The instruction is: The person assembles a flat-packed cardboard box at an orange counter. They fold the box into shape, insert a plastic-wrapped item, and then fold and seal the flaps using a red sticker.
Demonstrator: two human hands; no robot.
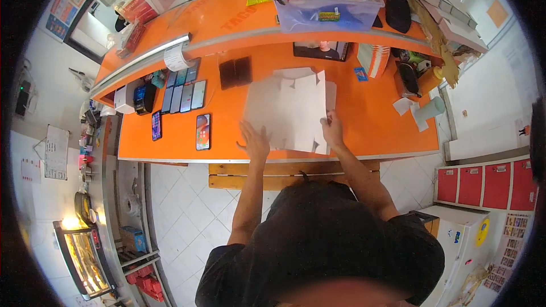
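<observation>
A large white cardboard sheet [284,111], flattened and with cut notches and flaps, lies on the orange counter in front of me. Its right-hand flap [320,99] stands a little raised along a fold. My left hand [255,142] presses on the near left corner with fingers spread. At the right side, my right hand [332,129] pinches the flap's edge between thumb and fingers. Left of the sheet lie a phone [203,132] with a lit screen and a smaller phone [156,125]. Farther back is a group of several phones [185,96] beside a dark folded case [235,72].
An orange shelf [216,17] spans the far side, carrying a clear plastic bin [324,16] of papers. Beneath it leans a tablet [321,50] with its screen on. To the right, a pale green cup [430,109] lies near paper scraps. A wooden bench [227,182] runs along the counter's near edge.
</observation>
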